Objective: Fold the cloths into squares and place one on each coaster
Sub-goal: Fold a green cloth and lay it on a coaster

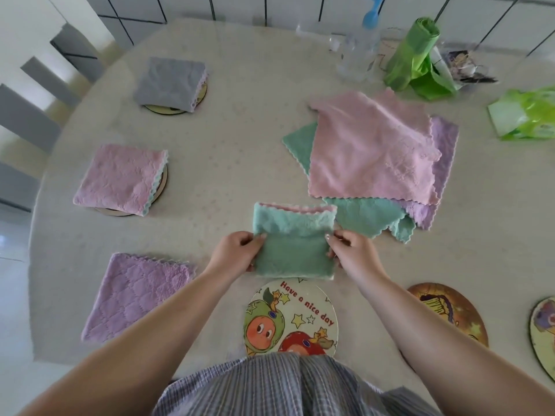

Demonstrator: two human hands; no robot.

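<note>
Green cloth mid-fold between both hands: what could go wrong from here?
1. The green cloth is pinched only at its side edges by the left hand and right hand; the far flap, its pink lining showing, may fold unevenly and spoil the square.
2. It may land off-centre on the "Have a nice day" coaster just below.
3. The loose cloth pile lies close and could snag.

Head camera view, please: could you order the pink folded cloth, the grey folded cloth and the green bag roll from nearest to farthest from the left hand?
From the left hand:
1. Pink folded cloth, left, mid-table.
2. Grey folded cloth, far left.
3. Green bag roll, far right.
</note>
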